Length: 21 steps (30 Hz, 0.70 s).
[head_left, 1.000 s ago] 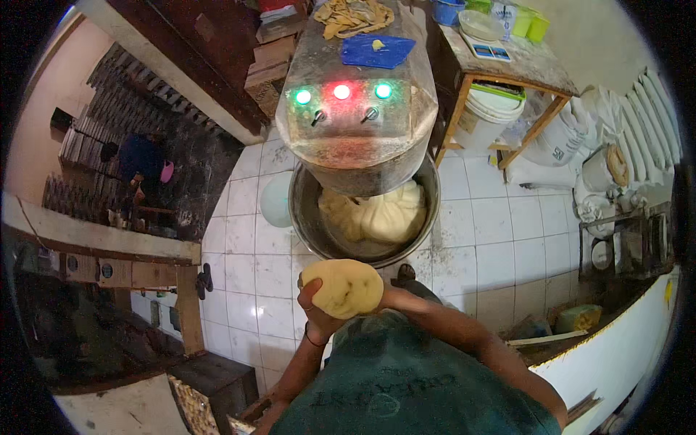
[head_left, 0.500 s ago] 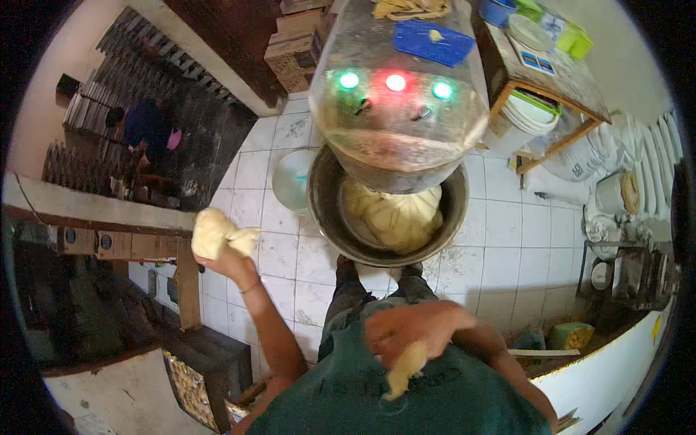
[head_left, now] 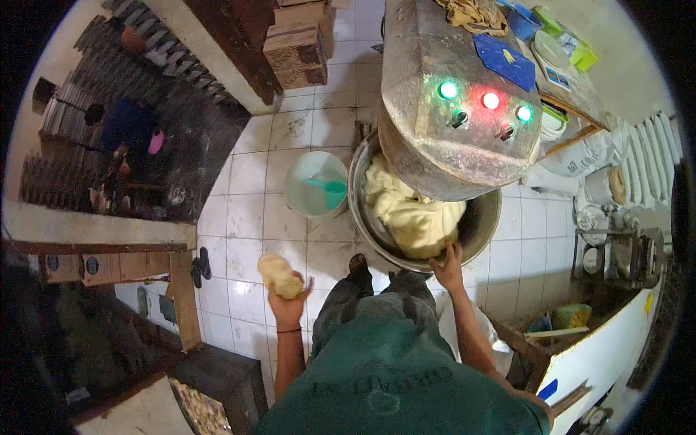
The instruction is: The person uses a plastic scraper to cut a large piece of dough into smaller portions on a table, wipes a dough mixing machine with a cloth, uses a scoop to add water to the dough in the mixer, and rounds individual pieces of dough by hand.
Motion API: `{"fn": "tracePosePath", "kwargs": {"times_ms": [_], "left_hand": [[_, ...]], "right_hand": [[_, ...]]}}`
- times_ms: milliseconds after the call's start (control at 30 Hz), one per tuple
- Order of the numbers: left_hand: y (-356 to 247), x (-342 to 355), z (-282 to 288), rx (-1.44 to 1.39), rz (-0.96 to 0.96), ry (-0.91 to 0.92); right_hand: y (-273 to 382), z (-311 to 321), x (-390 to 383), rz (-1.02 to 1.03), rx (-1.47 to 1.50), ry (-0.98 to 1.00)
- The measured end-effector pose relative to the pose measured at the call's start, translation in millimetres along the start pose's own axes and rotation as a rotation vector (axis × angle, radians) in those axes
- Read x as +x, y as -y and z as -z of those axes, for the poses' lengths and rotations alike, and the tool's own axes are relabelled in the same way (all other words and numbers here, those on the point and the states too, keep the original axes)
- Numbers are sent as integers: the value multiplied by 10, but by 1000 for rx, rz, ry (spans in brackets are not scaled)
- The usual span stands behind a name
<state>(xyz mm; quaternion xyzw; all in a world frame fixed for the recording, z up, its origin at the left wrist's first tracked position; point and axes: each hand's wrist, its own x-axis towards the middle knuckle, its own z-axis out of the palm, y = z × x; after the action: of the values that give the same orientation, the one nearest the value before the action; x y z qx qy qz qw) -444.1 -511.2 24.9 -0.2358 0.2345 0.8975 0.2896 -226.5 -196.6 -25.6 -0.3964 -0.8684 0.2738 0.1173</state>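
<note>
In my left hand (head_left: 288, 302) rests a pale lump of dough (head_left: 277, 275), held out over the floor to the left of my legs. My fingers curl around its lower side. A large mass of dough (head_left: 417, 217) lies in the metal mixing bowl (head_left: 478, 239) in front of me. My right hand (head_left: 447, 270) reaches over the bowl's near rim with its fingers apart, the tips at the dough's near edge. The mixer (head_left: 464, 152) overhangs the bowl and hides part of the dough.
A pale bucket (head_left: 293, 188) with a green scoop (head_left: 333, 190) stands left of the bowl. On the mixer lie a blue scraper (head_left: 505, 61) and a yellowish cloth (head_left: 475, 14). Cardboard boxes (head_left: 296, 54) are stacked behind. Another person (head_left: 129, 130) sits in the far-left room.
My right hand has moved from my chest, where it held a strip of dough, to the bowl's near rim. My left hand has come lower and closer with its lump. The view has shifted.
</note>
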Motion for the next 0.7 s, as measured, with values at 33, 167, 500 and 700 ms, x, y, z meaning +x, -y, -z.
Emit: {"fn": "tracePosePath", "kwargs": {"times_ms": [33, 167, 500, 700], "left_hand": [[24, 22, 42, 69, 73, -22], [359, 16, -451, 603, 199, 117], [-164, 61, -934, 481, 757, 1303], [-371, 421, -358, 1365, 119, 339]], "right_hand": [[48, 27, -57, -92, 212, 281], [1080, 70, -166, -163, 895, 755], [1202, 1202, 153, 409, 1761, 427], [1178, 1338, 302, 542, 1387, 624]]}}
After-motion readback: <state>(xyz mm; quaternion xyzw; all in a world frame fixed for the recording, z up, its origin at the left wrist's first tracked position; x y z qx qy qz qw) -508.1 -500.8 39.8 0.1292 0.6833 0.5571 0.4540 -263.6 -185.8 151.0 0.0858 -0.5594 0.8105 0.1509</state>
